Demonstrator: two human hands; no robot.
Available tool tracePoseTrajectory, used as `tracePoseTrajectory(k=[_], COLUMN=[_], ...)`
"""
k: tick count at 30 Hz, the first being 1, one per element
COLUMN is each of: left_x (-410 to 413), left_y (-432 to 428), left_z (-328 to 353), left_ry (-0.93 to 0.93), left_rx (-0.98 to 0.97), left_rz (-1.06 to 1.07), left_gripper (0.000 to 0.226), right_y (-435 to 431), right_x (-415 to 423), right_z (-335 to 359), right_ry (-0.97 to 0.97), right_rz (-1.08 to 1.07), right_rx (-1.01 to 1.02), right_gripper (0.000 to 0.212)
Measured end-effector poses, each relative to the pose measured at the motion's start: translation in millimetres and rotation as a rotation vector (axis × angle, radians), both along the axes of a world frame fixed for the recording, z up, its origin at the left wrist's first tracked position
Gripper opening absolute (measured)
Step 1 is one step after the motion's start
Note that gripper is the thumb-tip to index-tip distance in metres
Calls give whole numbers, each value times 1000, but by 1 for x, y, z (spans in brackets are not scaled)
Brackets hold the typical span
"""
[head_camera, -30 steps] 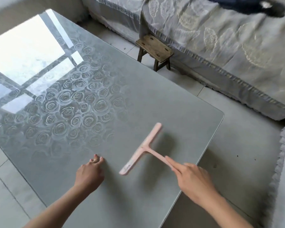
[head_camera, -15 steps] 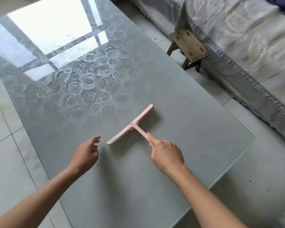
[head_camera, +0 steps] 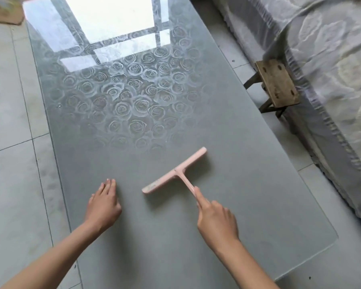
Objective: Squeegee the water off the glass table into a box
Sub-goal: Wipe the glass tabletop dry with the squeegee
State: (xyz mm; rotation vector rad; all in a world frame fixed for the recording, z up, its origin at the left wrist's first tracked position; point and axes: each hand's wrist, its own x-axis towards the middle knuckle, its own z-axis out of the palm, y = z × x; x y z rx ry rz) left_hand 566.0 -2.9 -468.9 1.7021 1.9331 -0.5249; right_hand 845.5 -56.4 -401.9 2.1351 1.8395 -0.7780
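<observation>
Squeegee (head_camera: 175, 172) down on the glass table (head_camera: 258, 205), pink and T-shaped, its blade lying slantwise from near left to far right in the near half of the top. The right hand (head_camera: 217, 220) grips the handle's end, forefinger stretched straight along it, the other fingers curled under. The left hand (head_camera: 103, 207) sits palm down well to the left of the blade, fingers straight and pressed together, on the glass or just above it, I cannot tell which. Bare glass lies on every side of the blade: a wide stretch towards the rounded near right corner, and more ahead where the rose pattern and a bright window reflection begin. The table's long left edge runs beside the floor tiles (head_camera: 8, 163). Off the right edge stands a small wooden stool (head_camera: 276, 84), close against a grey patterned cover (head_camera: 331, 80). By the far left corner shows a brown cardboard shape (head_camera: 4, 15), too blurred to make out
</observation>
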Motion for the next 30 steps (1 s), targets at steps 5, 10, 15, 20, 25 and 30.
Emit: tracePoseTrajectory(k=[5, 10, 15, 20, 25, 30], left_x=[-11, -9, -19, -26, -43, -58], left_y=[12, 20, 19, 27, 27, 20], left_z=[6, 9, 5, 8, 23, 21], left_ry=[-10, 30, 61, -9, -334, -141], left_rx=[-22, -41, -67, -133, -59, 98], left_rz=[-13, 37, -2, 68, 205, 219], left_gripper=[70, 72, 73, 72, 65, 68], right_y=[19, -37, -5, 50, 26, 10], right_x=[7, 24, -14, -39, -12, 0], right_z=[17, 33, 7, -3, 37, 35], right_ry=[10, -40, -16, 2, -63, -123], right_rz=[42, 35, 58, 102, 85, 76], right_rx=[10, -153, -124, -67, -43, -131], right_gripper=[49, 54, 55, 51, 49, 50])
